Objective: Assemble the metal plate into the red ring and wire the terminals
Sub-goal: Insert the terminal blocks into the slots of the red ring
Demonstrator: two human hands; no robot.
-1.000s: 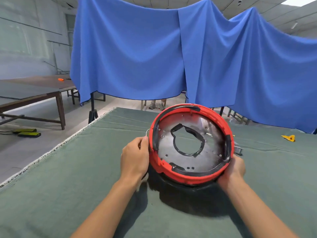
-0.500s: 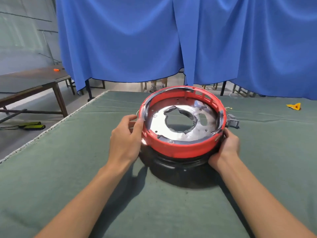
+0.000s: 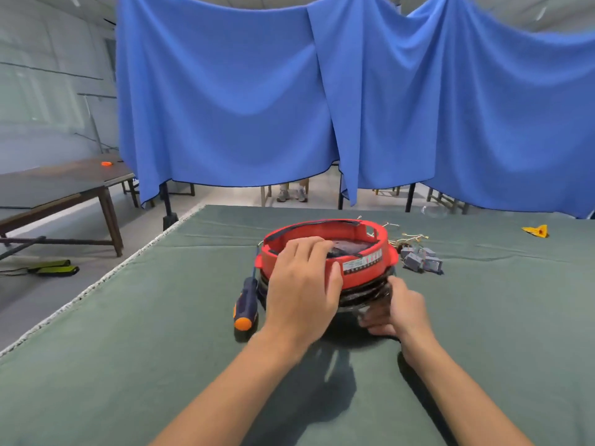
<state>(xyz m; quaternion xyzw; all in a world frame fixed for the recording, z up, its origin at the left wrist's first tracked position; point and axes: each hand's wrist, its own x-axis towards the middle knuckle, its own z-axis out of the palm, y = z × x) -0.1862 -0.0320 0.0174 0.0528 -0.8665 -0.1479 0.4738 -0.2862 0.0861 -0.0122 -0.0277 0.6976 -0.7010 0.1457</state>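
Red ring (image 3: pixel 363 263) gripped over its near rim by left hand (image 3: pixel 302 288); black base (image 3: pixel 360 296) seemingly grasped by blurred right hand (image 3: pixel 399 309), mid-desk (image 3: pixel 128 365).

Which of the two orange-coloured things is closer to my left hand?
The screwdriver with the orange butt, lying on the green cloth just beside your left hand; the other orange object sits far off on the brown side table.
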